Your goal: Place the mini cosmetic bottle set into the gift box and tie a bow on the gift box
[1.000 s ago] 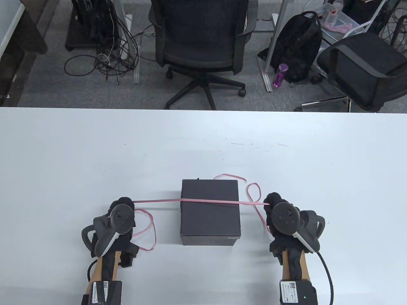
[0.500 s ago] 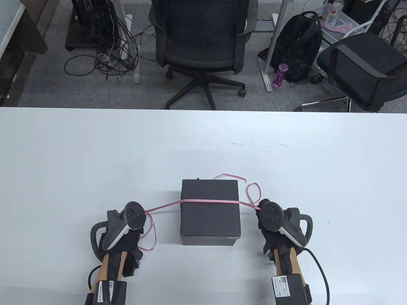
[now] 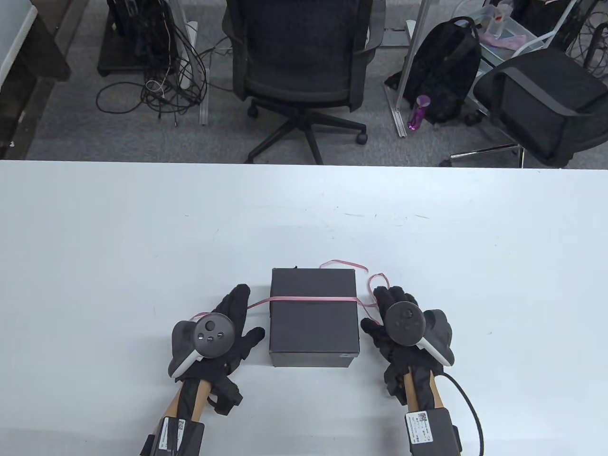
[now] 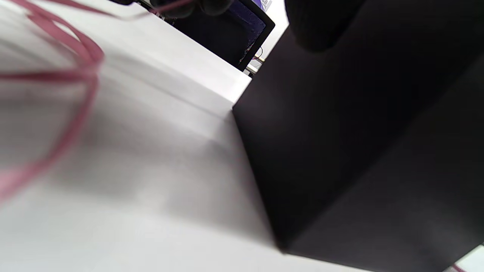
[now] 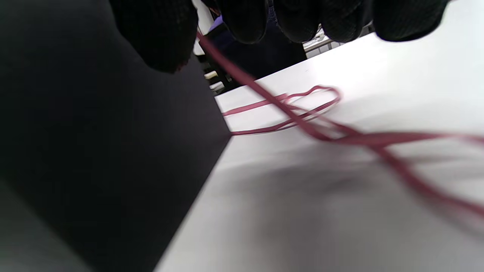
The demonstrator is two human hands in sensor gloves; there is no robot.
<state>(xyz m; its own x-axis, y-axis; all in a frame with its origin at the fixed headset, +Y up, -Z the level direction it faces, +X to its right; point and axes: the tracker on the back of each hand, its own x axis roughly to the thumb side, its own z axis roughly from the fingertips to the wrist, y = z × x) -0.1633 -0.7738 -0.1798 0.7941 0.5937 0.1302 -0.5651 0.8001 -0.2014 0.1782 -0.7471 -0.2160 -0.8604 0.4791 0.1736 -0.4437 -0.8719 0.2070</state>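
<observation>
The white table (image 3: pixel 142 228) carries everything, and the closed black gift box (image 3: pixel 313 327) stands near its front edge; take that box as your landmark. Beyond the table are office chairs, a backpack and loose cables on grey carpet.

The box looks stiff and light, a plain card cube with matte sides, so it will likely slide if you tug the ribbon hard; steady it by its flat side walls. The bottle set is not in view, presumably inside under the lid.

Your left hand (image 3: pixel 228 327) lies just left of the box with fingers spread and straight, thumb towards the box wall. Your right hand (image 3: pixel 394 323) sits just right of it, fingers likewise extended. Whether either still pinches anything I cannot tell; both look loose.

The pink ribbon (image 3: pixel 308 299) crosses the box top from side to side, with slack loops beside and behind the box's right side. It is thin, limp and probably slippery, so pinch it close to the box edges.
</observation>
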